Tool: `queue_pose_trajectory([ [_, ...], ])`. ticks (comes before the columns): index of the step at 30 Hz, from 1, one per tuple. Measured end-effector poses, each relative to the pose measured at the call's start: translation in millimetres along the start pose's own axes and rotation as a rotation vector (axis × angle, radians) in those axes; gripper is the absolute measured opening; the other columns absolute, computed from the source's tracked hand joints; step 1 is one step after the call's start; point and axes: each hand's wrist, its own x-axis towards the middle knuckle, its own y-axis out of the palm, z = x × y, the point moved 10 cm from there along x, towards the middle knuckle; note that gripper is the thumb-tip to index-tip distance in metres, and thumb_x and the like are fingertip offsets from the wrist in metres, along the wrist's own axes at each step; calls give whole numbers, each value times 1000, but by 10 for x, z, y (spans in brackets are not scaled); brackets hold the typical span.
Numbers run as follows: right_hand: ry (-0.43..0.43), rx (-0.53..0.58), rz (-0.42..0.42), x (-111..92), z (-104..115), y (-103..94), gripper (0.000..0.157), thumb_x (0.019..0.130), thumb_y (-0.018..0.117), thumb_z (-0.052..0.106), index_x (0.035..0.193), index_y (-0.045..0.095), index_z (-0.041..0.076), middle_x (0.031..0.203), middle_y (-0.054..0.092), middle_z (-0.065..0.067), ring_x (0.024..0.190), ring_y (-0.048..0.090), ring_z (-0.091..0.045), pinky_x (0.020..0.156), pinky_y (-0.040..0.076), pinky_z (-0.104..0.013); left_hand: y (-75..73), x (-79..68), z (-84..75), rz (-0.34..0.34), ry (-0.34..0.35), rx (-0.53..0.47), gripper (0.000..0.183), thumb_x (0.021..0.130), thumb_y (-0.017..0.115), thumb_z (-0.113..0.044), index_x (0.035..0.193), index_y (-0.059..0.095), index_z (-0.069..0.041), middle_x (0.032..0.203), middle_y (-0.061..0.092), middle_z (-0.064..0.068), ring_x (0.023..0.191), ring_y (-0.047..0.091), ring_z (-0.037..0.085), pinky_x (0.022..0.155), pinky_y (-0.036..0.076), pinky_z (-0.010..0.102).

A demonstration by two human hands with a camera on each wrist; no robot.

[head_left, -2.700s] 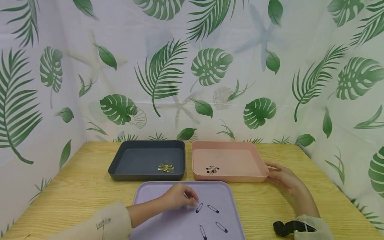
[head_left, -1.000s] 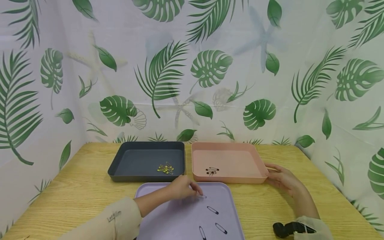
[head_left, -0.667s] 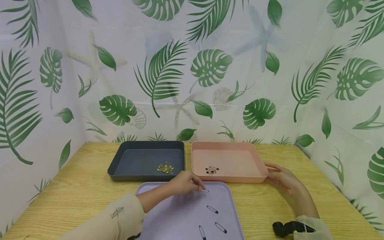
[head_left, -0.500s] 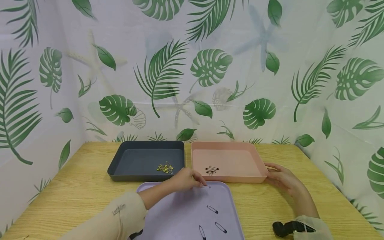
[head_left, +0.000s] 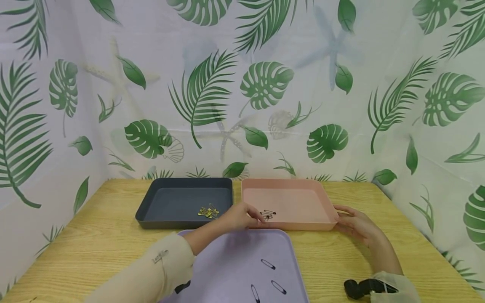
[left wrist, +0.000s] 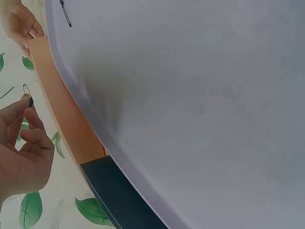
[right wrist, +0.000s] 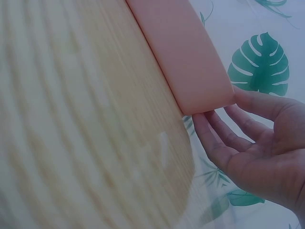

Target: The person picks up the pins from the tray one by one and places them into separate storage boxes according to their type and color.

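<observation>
My left hand (head_left: 239,217) pinches a black-headed safety pin (left wrist: 31,101) between thumb and forefinger, over the near left rim of the pink tray (head_left: 295,203). The left wrist view shows the pin upright, its wire loop pointing up. A few black safety pins (head_left: 269,212) lie in that tray, just past the fingertips. With thumb at the rim and fingers against the wall and underside, my right hand (head_left: 358,226) holds the tray's near right corner. On the lilac tray (head_left: 223,273) in front lie 3 separate black safety pins (head_left: 268,264).
Left of the pink tray stands a dark blue-grey tray (head_left: 170,204) with a small heap of gold safety pins (head_left: 208,211). A leaf-patterned cloth (head_left: 284,139) backs the wooden table (head_left: 94,235) and encloses its sides. My right wrist wears a black camera mount (head_left: 363,288).
My left hand has picked up a black safety pin from the lilac tray and carried it up to the pink tray's near rim. My right hand has stayed at the corner.
</observation>
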Motion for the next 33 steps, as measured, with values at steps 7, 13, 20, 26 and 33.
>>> queue_pose_trajectory([
  [7,1,4,-1,-4,7,-8,61,94,52,7,141,18,-9,127,45,-16,101,57,-15,90,43,-37,-14,152,3,-21,-27,-59,14,84,60,3,90,72,2,88,67,7,61,50,13,48,37,20],
  [13,-1,0,1,-5,5,-4,60,94,51,6,141,17,-10,126,46,-16,101,57,-15,90,43,-38,-35,292,1,-26,6,-77,14,84,58,6,92,70,6,91,67,18,76,59,35,52,43,22],
  [20,-3,2,-1,-5,4,-2,60,94,52,7,141,18,-10,126,47,-16,100,57,-15,89,44,-37,-50,436,59,-50,-1,-62,13,84,60,7,90,71,5,90,67,15,80,60,37,50,43,21],
  [26,-7,-4,-3,-6,2,-10,60,94,52,7,141,18,-10,127,46,-18,100,57,-15,89,44,-37,-67,545,108,-76,-51,10,11,84,62,1,89,73,0,88,68,7,79,61,35,52,45,21],
  [33,-14,17,4,0,1,-11,60,94,52,7,141,20,-9,124,49,-14,100,57,-15,89,44,-36,-18,636,152,-85,-75,32,10,83,64,0,87,73,-2,85,68,6,79,62,30,54,45,21],
])
